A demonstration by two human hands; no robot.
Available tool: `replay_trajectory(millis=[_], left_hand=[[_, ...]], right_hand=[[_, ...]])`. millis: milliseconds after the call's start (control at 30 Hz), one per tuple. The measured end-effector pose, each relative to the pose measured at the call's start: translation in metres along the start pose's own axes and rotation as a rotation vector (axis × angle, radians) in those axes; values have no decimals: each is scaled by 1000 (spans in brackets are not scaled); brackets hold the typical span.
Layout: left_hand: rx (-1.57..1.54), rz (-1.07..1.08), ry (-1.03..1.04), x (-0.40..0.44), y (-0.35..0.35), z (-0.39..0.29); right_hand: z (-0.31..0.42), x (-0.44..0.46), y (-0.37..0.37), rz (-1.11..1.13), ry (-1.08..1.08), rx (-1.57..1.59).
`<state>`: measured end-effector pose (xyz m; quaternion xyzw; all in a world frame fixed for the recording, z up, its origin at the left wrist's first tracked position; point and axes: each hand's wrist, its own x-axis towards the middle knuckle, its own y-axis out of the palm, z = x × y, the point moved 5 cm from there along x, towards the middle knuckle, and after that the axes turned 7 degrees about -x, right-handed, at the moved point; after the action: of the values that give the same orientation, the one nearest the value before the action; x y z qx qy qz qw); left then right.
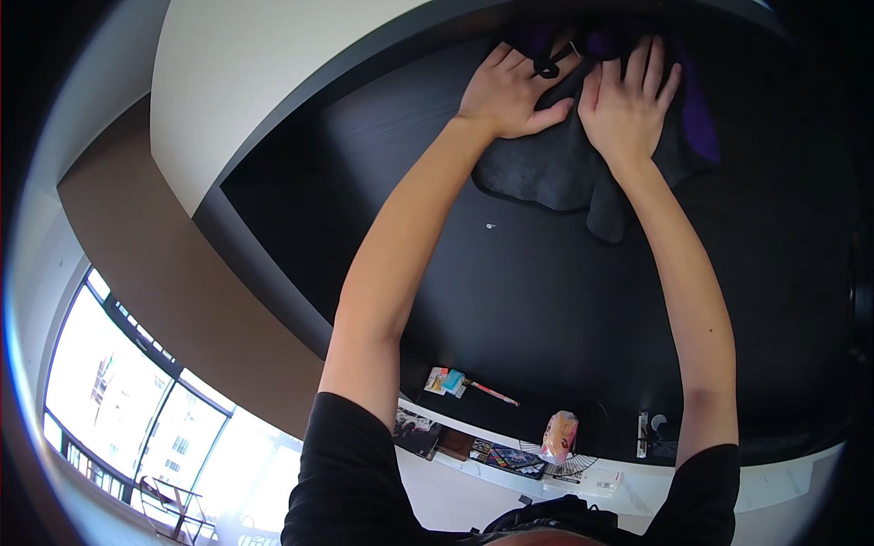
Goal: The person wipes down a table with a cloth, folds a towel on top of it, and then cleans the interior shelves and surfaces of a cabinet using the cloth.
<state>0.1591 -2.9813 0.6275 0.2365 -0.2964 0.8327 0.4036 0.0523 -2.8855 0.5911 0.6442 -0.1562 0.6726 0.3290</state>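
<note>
A dark grey cloth garment (537, 168) with purple parts (699, 118) lies on the black surface (510, 282) at the top of the view. On its left part rests my left hand (519, 91), fingers apart, beside a small black cord loop. My right hand (628, 105) presses flat on the cloth a little to the right, its fingers spread and pointing away from me. Both arms are stretched out. The far edge of the cloth runs into shadow.
Near the surface's front edge lie a small blue-and-white packet (446, 381), a thin striped stick (492, 392) and a pink package (559, 437). A small white speck (491, 226) is mid-surface. Windows (127, 391) stand at the lower left.
</note>
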Motion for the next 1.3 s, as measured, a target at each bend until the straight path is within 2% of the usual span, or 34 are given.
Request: replay_trajectory(millis=[200, 367, 467, 533, 600, 667, 700, 733, 800, 933, 967, 1000, 1067, 1100, 1133, 1300], left_hand=[[61, -58, 14, -45, -23, 33], [97, 1, -9, -64, -30, 49], [-3, -43, 24, -72, -38, 50], [152, 325, -114, -77, -36, 56], [117, 300, -133, -87, -36, 66], [122, 45, 18, -100, -44, 73], [89, 271, -126, -111, -41, 84], [72, 257, -102, -117, -42, 89], [34, 58, -14, -125, -53, 94], [54, 162, -143, -163, -59, 115], [63, 178, -162, -175, -64, 122], [177, 240, -190, -188, -62, 131], [166, 124, -146, -209, -72, 146], [181, 237, -231, -220, -73, 153], [105, 60, -170, -231, -79, 160], [27, 44, -211, -257, -90, 175]], right_hand=[[39, -5, 2, -26, -113, 47], [67, -8, 0, 23, -168, 34], [80, -10, -2, -47, -154, 84], [94, -10, -3, 53, -196, 43], [105, -10, -7, 50, -190, 105], [118, -13, -2, 39, -168, 177], [126, -15, -2, 13, -158, 208], [134, -16, -3, 14, -151, 246], [146, -17, -3, 1, -121, 292], [185, -25, -3, 22, -127, 300], [201, -26, -3, 86, -166, 194], [214, -27, -5, 88, -173, 196], [243, -30, -4, 74, -174, 209], [258, -31, -2, 77, -185, 194], [272, -32, -2, 56, -183, 199], [305, -40, 0, 83, -216, 140]])
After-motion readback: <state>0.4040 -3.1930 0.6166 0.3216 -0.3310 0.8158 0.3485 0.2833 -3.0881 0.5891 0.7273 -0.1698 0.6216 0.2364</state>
